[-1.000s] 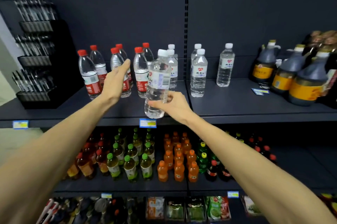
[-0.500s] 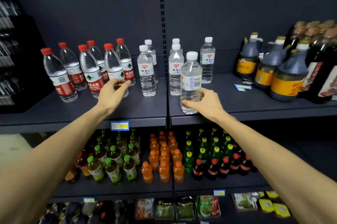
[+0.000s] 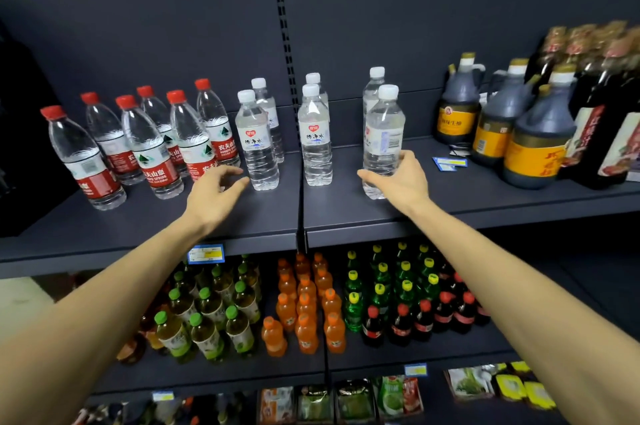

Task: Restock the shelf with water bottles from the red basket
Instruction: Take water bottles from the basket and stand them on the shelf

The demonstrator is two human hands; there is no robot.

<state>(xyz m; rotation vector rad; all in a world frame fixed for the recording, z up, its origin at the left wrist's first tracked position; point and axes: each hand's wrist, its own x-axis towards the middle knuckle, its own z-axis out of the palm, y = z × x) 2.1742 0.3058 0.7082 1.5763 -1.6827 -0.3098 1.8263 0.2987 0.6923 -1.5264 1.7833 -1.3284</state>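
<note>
My right hand [image 3: 398, 180] grips white-capped water bottle [image 3: 383, 134] low on body; bottle upright, base on shelf [image 3: 450, 206], right bay. My left hand [image 3: 216, 191] hovers over left bay, fingers loosely spread, holding nothing, fingertips near front white-capped bottle [image 3: 256, 144]. Second white-capped bottle stands directly behind gripped one. Pair of white-capped bottles [image 3: 314, 137] between hands, just right of shelf divider. Red-capped bottles [image 3: 145, 144] grouped left. Dark sauce jugs [image 3: 512, 134] right, well apart. Blue price tags [image 3: 448, 162] lie flat beside gripped bottle.
</note>
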